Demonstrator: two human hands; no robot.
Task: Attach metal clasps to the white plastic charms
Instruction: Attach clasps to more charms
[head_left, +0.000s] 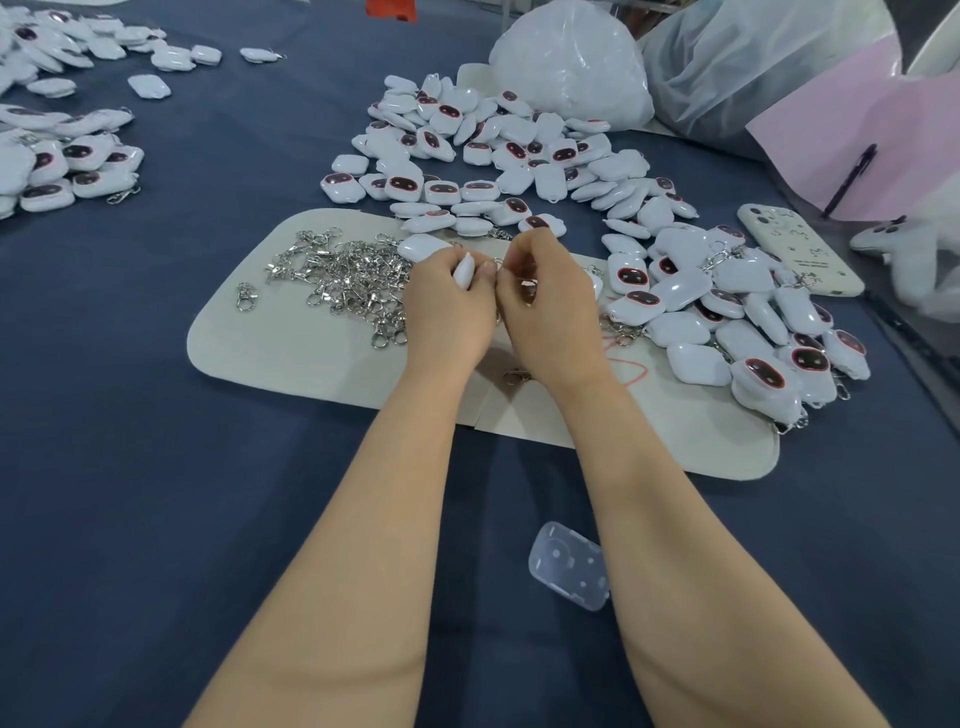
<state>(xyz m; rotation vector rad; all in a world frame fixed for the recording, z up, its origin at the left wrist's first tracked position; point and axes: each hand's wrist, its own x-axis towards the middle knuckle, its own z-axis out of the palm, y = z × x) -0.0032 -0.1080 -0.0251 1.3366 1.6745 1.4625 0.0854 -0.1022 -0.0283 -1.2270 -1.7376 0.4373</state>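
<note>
Charm (464, 272): white, centre of scene, above mat (270, 332).
Left hand (449, 306): fingers clamped round charm.
Right hand (545, 306): curled, just beside left hand; what it holds cannot be told.
Clasps (343, 270): heaped on mat, left of hands.

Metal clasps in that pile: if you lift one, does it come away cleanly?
Probably not: the metal clasps lie interlaced, so neighbours likely drag along. Small and shiny, they look light and perhaps slippery.

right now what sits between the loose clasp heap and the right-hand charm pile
In the head view, both hands: the left hand grips a white charm, the right hand pinches a clasp against it, over the mat.
</note>
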